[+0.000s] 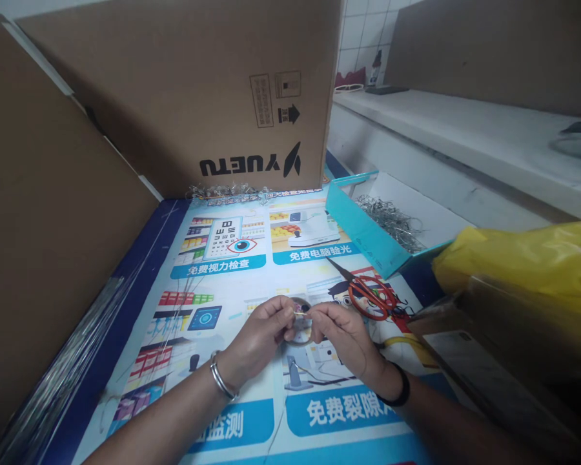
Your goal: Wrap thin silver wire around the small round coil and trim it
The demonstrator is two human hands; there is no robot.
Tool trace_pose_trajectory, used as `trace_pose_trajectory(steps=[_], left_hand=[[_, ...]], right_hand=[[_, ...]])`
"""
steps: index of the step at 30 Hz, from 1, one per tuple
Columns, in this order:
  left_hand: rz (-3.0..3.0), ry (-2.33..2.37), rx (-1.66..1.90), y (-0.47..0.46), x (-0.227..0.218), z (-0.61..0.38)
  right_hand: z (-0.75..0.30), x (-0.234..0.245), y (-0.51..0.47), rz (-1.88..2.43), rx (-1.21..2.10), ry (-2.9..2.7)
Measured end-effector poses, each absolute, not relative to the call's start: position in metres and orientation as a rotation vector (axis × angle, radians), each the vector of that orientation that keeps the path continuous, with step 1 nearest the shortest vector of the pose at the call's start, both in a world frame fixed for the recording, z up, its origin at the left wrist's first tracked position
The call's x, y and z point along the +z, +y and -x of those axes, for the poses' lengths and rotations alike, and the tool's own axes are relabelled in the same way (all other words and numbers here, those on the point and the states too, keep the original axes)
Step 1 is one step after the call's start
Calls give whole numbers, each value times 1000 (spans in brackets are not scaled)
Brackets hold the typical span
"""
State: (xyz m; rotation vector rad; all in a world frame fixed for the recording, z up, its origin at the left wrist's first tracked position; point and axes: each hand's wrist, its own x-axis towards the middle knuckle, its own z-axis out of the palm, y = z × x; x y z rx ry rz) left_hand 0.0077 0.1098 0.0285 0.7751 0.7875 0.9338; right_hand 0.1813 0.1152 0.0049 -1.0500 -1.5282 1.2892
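Observation:
My left hand (264, 332) and my right hand (341, 332) meet over the printed poster mat (232, 258), fingertips pinched together. Between them runs a thin yellowish wire or pin (301, 313), with a small purple bit beside it. Under the fingers lies a clear tape roll (300, 329), partly hidden. A silver bangle sits on my left wrist, a black band on my right. Red-handled scissors (368, 294) lie just right of my right hand.
A teal tray (363, 232) with a tangle of thin metal wires stands at the right rear. A large cardboard box (198, 90) blocks the back, another cardboard panel the left. Yellow plastic bag (527, 265) at right. Long thin wires (77, 349) lie along the left edge.

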Motion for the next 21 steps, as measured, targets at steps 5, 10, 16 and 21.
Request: trace_pose_trajectory(steps=[5,10,16,21], left_hand=[[-786,798,944,110,29,-8],[-801,835,949,109,31,-8],[-855,893,984,108,28,-9],[-947,991,1023,107,24,-9]], right_hand=[[-181,5,115,1065,1277,-1529],[-181,5,114,1073,1273,-1538],[-181,8,115,1065,1253,-1548],[-181,7,114,1073,1241,-1541]])
